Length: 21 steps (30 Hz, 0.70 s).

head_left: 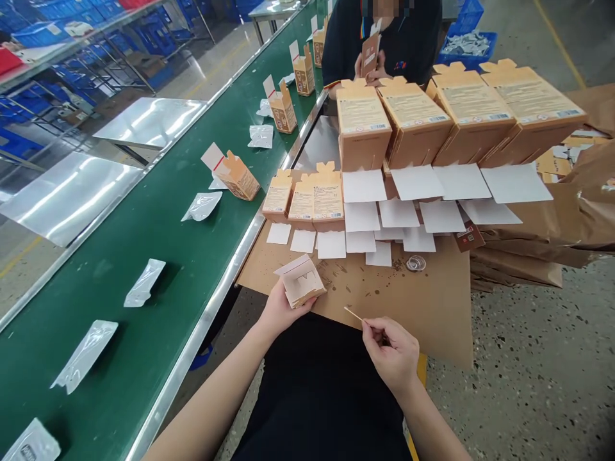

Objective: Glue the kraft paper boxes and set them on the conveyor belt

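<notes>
My left hand (283, 308) grips a small carton (303, 282) from below, its open top tilted toward me so the pale inside shows. Between the fingertips of my right hand (393, 352) is a thin cotton swab (353, 313), pointing left toward the carton but apart from it. Past my hands, a cardboard sheet (432, 307) covers the work surface, with dark spots on it. A small clear dish (416, 263) sits there. Stacked orange-brown cartons (362, 121) with white flaps hanging forward stand behind, beside a row of smaller cartons (328, 198).
A green conveyor belt (158, 237) with a metal edge runs along my left. Silver pouches (86, 355) and open cartons (235, 176) lie or stand on it. Across from me a person (384, 45) holds a brown carton. Brown paper (576, 218) bulges at the right.
</notes>
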Motion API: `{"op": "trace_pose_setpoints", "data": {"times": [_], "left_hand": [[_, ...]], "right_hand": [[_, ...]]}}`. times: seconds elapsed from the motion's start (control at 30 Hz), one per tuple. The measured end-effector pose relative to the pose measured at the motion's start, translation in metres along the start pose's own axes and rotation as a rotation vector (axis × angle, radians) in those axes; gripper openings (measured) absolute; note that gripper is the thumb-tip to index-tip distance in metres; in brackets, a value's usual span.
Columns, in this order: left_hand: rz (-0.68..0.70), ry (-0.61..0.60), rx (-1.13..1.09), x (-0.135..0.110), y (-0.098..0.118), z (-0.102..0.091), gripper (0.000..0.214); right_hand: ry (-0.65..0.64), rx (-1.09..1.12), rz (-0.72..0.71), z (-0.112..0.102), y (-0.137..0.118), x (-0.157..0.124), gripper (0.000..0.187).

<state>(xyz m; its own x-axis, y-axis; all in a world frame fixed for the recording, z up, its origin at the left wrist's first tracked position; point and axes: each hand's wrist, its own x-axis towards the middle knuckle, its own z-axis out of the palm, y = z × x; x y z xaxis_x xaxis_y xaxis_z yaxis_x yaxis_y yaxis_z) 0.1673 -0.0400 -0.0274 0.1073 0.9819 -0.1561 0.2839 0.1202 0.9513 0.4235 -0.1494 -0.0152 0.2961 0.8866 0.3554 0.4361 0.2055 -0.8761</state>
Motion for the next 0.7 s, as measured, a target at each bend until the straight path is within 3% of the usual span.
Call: {"op": "trace_pose_setpoints", "data": {"times": [0.1, 0.2, 0.37, 0.43, 0.53, 0.7], "left_hand": [[-0.012, 0.048, 0.000, 0.000, 0.002, -0.003, 0.069], [0.006, 0.170, -0.066, 0.003, 0.002, -0.028, 0.070], [0.031, 0.650, -0.120, 0.021, -0.008, -0.114, 0.086], [0.047, 0.770, -0.093, 0.029, -0.017, -0.148, 0.090], [0.014, 0.788, -0.033, 0.038, -0.033, -0.181, 0.091], [-0.070, 0.760, 0.083, 0.056, -0.046, -0.195, 0.087]], "right_hand": [[-0.001, 0.014, 0.010, 0.000, -0.002, -0.001, 0.023], [0.003, 0.012, 0.046, -0.005, -0.002, -0.002, 0.026], [0.037, -0.022, 0.064, -0.017, 0.005, -0.004, 0.029], [0.053, -0.040, 0.060, -0.018, 0.007, -0.004, 0.029], [0.054, -0.044, 0.033, -0.015, 0.006, -0.001, 0.026], [0.026, -0.052, 0.001, -0.006, 0.004, 0.004, 0.027]]}}
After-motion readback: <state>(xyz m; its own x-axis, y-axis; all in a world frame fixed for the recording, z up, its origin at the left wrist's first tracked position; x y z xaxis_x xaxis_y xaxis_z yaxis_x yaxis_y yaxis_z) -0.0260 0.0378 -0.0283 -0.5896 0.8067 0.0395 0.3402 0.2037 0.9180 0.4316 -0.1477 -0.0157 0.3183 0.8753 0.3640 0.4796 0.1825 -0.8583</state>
